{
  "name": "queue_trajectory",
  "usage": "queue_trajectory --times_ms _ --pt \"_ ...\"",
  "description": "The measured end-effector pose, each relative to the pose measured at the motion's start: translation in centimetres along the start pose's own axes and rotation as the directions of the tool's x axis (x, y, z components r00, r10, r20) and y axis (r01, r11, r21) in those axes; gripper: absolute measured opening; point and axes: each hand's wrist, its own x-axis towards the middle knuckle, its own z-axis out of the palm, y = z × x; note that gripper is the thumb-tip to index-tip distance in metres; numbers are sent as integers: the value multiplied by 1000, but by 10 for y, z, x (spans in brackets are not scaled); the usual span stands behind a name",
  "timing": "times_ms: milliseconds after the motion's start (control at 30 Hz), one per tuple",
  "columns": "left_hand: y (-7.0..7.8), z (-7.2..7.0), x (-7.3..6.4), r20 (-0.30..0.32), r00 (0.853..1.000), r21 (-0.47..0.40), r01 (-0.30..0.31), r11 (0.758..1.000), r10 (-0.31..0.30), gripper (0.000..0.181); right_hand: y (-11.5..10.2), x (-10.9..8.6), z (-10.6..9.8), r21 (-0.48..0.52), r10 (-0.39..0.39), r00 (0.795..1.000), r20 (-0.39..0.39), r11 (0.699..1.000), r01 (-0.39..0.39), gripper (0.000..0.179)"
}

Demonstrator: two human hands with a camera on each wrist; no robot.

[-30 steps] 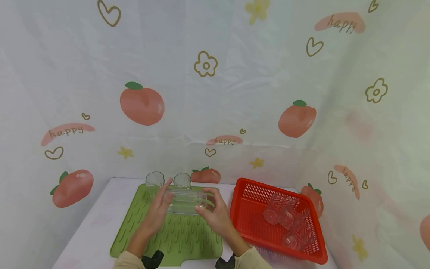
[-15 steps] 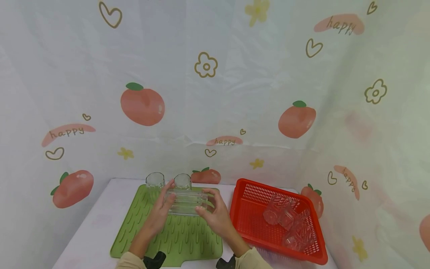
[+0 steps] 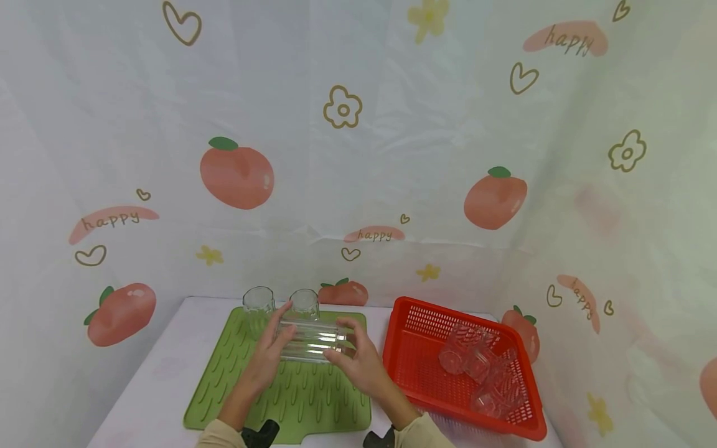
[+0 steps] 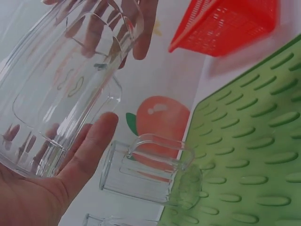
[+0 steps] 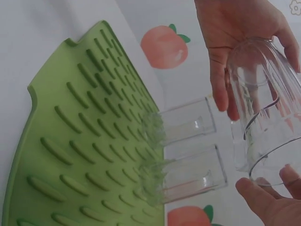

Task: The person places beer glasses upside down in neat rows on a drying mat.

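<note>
A clear glass mug (image 3: 309,341) lies sideways in the air over the green drying mat (image 3: 302,392), held between both hands. My left hand (image 3: 266,358) grips its left end, with thumb and fingers around the rim. At the other end my right hand (image 3: 361,361) holds the base between thumb and fingers. In the left wrist view, the held mug (image 4: 61,89) fills the upper left. The right wrist view shows the held mug (image 5: 263,108) with the right hand (image 5: 244,28) above and left fingertips (image 5: 256,195) at the rim.
Two glass mugs, one at the left (image 3: 259,308) and one beside it (image 3: 304,303), stand upright at the mat's back edge. A red plastic basket (image 3: 394,348) at the right holds several glass mugs (image 3: 484,367). A patterned curtain (image 3: 358,155) hangs behind the table.
The held mug has dropped slightly and turned a little, so bright reflections now show along its side. Both hands keep their hold; the basket and the standing mugs have not moved.
</note>
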Motion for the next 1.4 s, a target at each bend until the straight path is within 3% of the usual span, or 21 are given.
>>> queue_trajectory --times_ms 467,633,867,1033,1233,1400 --pt "3 3 1 -8 1000 -25 3 1000 -3 38 5 -3 0 -89 13 1000 7 996 -13 66" --pt "3 3 2 -26 1000 48 3 999 -2 35 7 -5 -1 -171 26 1000 14 985 -23 71" --pt "5 3 3 -25 999 135 -42 990 46 38 8 -5 -11 -401 -39 998 50 914 56 79" --pt "5 2 5 -29 997 160 -60 985 66 39 6 -6 -19 -458 -23 998 52 888 44 80" --pt "5 4 7 -27 993 198 -103 975 111 38 3 -7 -26 -574 -56 997 46 816 72 82" --pt "3 7 9 -33 989 243 -134 961 146 37 0 -9 -31 -623 -80 997 19 779 74 80"
